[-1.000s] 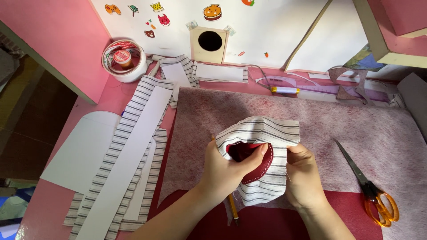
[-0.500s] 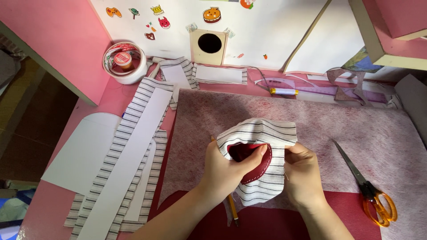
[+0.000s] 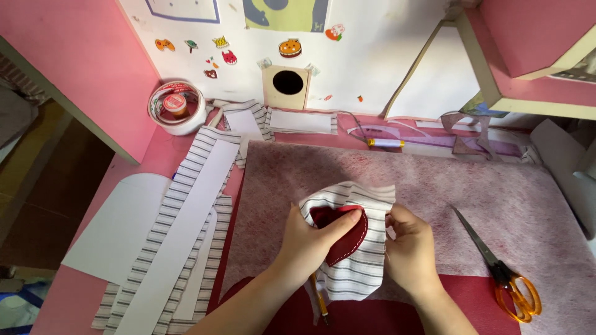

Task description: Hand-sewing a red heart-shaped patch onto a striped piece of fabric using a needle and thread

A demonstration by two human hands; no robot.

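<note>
Left hand (image 3: pixel 313 239) fingers pinch the dark red piece (image 3: pixel 343 239) against the striped fabric (image 3: pixel 354 273); right hand (image 3: pixel 406 245) grips the fabric's right edge. Bundle mid-counter (image 3: pixel 434 180), long axis toward the person.

A pink table (image 3: pixel 155 155) carrying sewing materials.
A mottled pink felt mat (image 3: pixel 434 186) covers its middle; left of the mat lie long striped fabric strips (image 3: pixel 186 211) and white paper pieces (image 3: pixel 118 229), a tape roll (image 3: pixel 177 108) stands at the back, and orange-handled scissors (image 3: pixel 503 273) lie on the mat.
</note>
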